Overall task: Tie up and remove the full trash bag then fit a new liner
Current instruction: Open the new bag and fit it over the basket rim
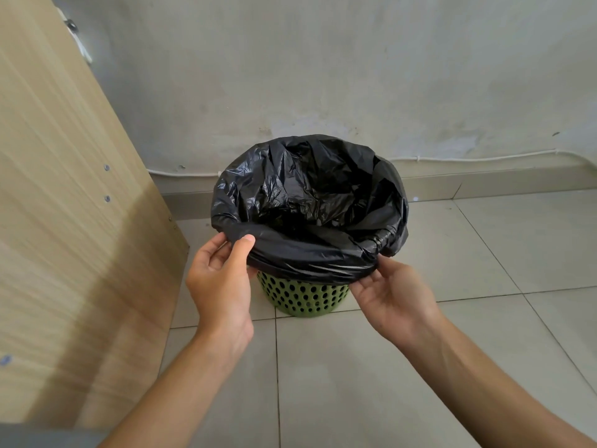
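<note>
Standing on the tiled floor near the wall, the green perforated bin carries a black liner folded over its rim. The liner mouth is open and its crinkled inside is visible; the folded-over edge hangs down the outside of the bin and covers its upper part, leaving only the lower band of holes exposed.

Head view, left side: the left hand grips the near-left edge of the liner. The thumb lies on top of the folded plastic, and the fingers curl underneath the fold, so the edge is pinched between thumb and fingers. The forearm enters from the bottom of the frame.

Head view, right side: the right hand is at the near-right edge of the liner, palm turned upward. Its fingertips reach under the hanging hem and are partly hidden by the plastic, with the fingers held close together rather than spread. The thumb touches the hem from the outside. Whether the plastic is firmly pinched here cannot be told.

Surroundings: a light wooden cabinet panel stands to the left of the bin, just beside it. A thin white cable runs along the base of the wall behind the bin.
</note>
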